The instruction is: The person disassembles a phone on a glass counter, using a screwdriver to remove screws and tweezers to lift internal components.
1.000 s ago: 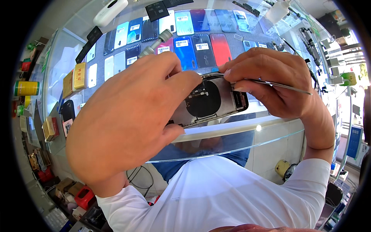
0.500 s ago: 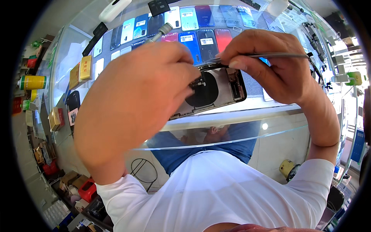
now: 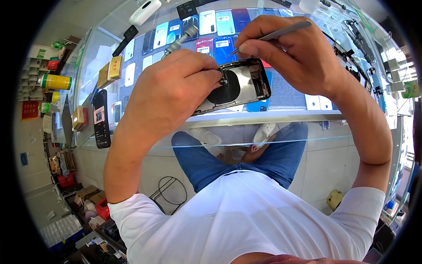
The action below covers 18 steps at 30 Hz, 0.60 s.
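Note:
An opened phone housing (image 3: 245, 81) lies tilted over the front part of the glass counter. A dark round pad and bare metal show inside it. My left hand (image 3: 176, 88) covers its left end. The thumb and forefinger are pinched together at the upper inner edge, beside some small metal parts; a tiny piece between them cannot be made out. Grey metal tweezers (image 3: 283, 31) rest in my right hand (image 3: 285, 53), gripped between thumb and fingers. Their tip points down-left, just beyond the housing's far edge and apart from it.
Beneath the glass, rows of phones (image 3: 225, 23) lie on grey cloth. A metal-and-grey tool (image 3: 179, 43) sits behind my left hand. Small yellow boxes (image 3: 110, 72) and a black phone (image 3: 101, 119) are at left. Dark parts (image 3: 351, 59) lie at right.
The whole view has shifted. My right hand has drawn the tweezers' tip away from the housing's far edge and tilted them more steeply. My left fingers, blurred before, now pinch at the housing.

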Motion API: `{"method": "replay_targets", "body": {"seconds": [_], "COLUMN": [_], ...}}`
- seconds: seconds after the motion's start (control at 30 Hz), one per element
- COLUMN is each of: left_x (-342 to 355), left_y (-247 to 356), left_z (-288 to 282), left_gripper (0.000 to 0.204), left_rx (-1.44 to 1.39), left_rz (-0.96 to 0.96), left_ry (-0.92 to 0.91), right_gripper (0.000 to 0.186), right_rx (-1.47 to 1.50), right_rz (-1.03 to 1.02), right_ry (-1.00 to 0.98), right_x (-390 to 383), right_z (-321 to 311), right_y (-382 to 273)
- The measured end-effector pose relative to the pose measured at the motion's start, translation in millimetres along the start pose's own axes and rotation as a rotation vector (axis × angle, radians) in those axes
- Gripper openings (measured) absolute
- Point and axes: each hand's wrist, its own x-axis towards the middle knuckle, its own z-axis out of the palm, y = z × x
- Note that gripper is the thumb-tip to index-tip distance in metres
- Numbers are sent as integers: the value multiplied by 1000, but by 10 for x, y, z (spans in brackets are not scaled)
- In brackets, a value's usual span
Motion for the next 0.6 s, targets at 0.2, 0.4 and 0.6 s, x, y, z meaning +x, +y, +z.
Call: {"method": "replay_targets", "body": {"seconds": [0.2,0.4,0.6], "left_x": [5,20,4], "left_y": [19,50,90], "left_z": [5,5,49], "left_gripper": [22,21,23], "left_rx": [33,68,153], "left_rz": [9,23,63], "left_ry": [-5,-8,13], "right_gripper": [18,16,17], "right_rx": [-10,19,31], "right_rz": [-57,8,30], "right_ry": [-5,2,0], "right_x": [-17,-22,-32], "right_z": [-16,-9,-5], "right_y": [27,-14,-7]}}
